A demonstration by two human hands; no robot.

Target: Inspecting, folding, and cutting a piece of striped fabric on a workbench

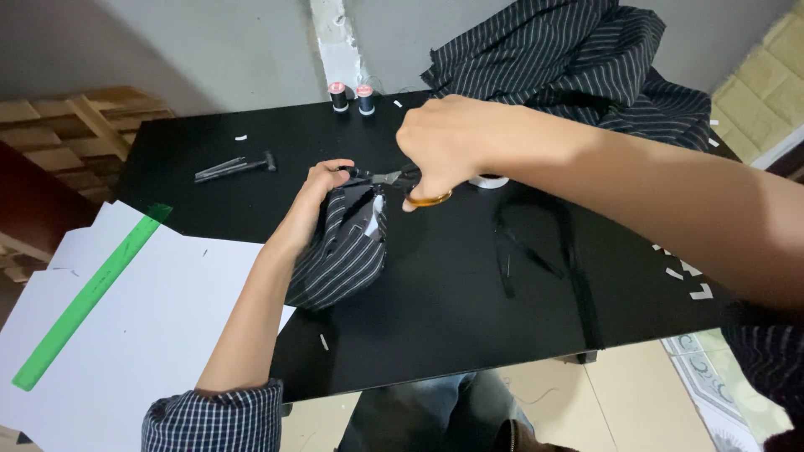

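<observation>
Two hands meet over the middle of a black tabletop (pixel 469 301), both busy with one small piece of striped cloth (pixel 343 259). The left hand (pixel 314 201) comes up from the near edge, its sleeve checked in dark blue and white, and it is closed around the upper end of that cloth, bunching it so that the rest hangs down and rests on the tabletop just below the wrist. A bit of white lining or paper shows in the folds near the top. The right hand (pixel 448 142) reaches in from the right side and is clenched through the gold-coloured handles of a pair of scissors (pixel 402 186); the dark blades point left and touch the top of the cloth right beside the left thumb and fingers. Whether the blades are parted or shut I cannot tell from here. Behind the hands, near the far edge, stand two spools of thread (pixel 352 96), one beside the other. To the left lies a dark folding tool (pixel 234 167), well apart from the work. A larger heap of the same striped fabric (pixel 578 59) is piled at the far right corner. White scraps (pixel 691 280) are scattered along the right edge, and a green ruler (pixel 88 297) lies on white sheets (pixel 159 335) at the left.
</observation>
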